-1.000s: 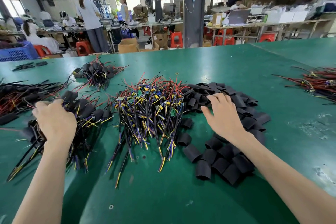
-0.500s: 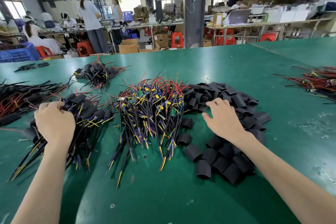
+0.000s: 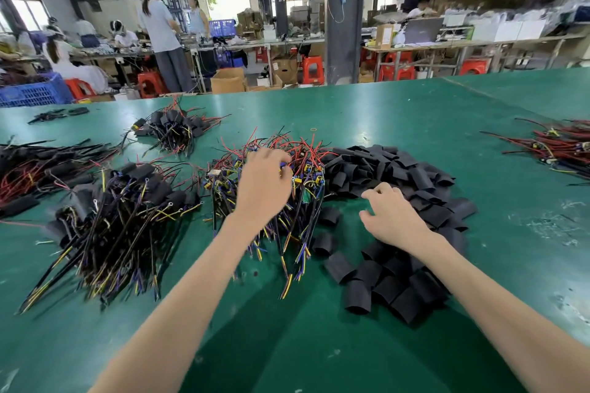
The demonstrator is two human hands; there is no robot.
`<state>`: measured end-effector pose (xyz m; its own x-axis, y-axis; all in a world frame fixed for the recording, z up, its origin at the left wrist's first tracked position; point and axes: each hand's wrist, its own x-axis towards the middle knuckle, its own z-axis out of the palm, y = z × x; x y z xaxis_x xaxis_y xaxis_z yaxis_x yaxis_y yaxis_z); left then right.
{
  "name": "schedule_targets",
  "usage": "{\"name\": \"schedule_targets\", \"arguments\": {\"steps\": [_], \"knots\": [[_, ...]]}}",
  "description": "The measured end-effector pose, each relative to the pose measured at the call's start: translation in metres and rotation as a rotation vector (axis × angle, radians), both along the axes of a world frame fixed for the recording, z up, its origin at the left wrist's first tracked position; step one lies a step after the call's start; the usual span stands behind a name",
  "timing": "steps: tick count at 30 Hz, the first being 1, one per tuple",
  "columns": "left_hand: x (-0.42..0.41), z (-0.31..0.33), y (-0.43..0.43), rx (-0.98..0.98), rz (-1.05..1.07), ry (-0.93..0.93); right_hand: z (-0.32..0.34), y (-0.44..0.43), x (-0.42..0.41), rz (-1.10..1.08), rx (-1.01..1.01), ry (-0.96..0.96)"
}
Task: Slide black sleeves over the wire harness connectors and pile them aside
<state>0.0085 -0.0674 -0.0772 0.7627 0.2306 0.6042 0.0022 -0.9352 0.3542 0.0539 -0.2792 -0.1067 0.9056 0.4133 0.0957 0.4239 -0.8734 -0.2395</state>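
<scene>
Although they tangle, the thin wire harnesses (image 3: 306, 179) at the frame's centre show red, black, yellow and blue leads with small yellow and blue connectors. Just right of them lies a loose heap of short black tube sleeves (image 3: 412, 175). At left centre sits a pile of harnesses already sleeved in black (image 3: 127, 210). All rest on a glossy green worktop (image 3: 383, 112), with a workshop of benches (image 3: 479, 41), red stools (image 3: 311, 68) and people (image 3: 161, 25) across the top. The left hand (image 3: 263, 185) reaches into the centre heap, its fingers (image 3: 274, 159) curled among connectors; whether they grip one is unclear. The right hand (image 3: 392, 215) rests on the sleeves, fingers (image 3: 383, 190) loosely bent, thumb spread, holding nothing.
</scene>
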Motion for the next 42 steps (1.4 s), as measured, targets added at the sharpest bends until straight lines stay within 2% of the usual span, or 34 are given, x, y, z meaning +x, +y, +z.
{"name": "schedule_targets", "arguments": {"steps": [3,7,9,15,20,23,26,29,33,35,36,37,40,42], "knots": [[0.026,-0.003,-0.026,0.056,-0.041,0.103,-0.003,0.002,0.0,0.027,-0.017,0.014],[0.049,-0.008,-0.045,0.275,0.116,0.291,-0.007,0.003,-0.002,0.062,-0.042,0.009],[0.053,-0.01,-0.05,0.312,0.165,0.309,-0.007,0.003,-0.003,0.071,-0.053,-0.002],[0.052,0.002,-0.07,0.246,0.147,0.278,-0.008,0.003,-0.001,0.058,-0.058,-0.057],[0.05,0.004,-0.075,0.203,0.161,0.368,-0.008,0.003,0.0,0.131,0.017,-0.1],[0.048,0.011,-0.074,0.089,0.124,0.259,-0.008,0.006,-0.002,0.313,0.052,-0.112],[0.046,0.027,-0.068,-0.108,0.059,0.166,-0.013,0.013,-0.006,0.43,0.073,-0.121],[0.044,0.044,-0.057,-0.329,0.017,0.226,-0.02,0.017,-0.007,0.447,0.027,-0.1],[0.032,0.078,-0.041,-0.842,-0.157,0.193,-0.022,0.017,-0.005,0.42,0.038,-0.091],[0.021,0.094,-0.032,-0.925,-0.209,0.12,-0.022,0.016,-0.004,0.411,0.055,-0.099],[0.014,0.101,-0.027,-0.872,-0.215,0.07,-0.022,0.015,-0.004,0.408,0.06,-0.103],[0.006,0.105,-0.022,-0.738,-0.19,0.003,-0.022,0.015,-0.004,0.405,0.064,-0.106],[-0.017,0.109,-0.008,-0.089,-0.019,-0.232,-0.021,0.014,-0.003,0.399,0.069,-0.112],[-0.027,0.106,-0.002,0.183,0.001,-0.286,-0.021,0.014,-0.003,0.406,0.091,-0.104]]}}
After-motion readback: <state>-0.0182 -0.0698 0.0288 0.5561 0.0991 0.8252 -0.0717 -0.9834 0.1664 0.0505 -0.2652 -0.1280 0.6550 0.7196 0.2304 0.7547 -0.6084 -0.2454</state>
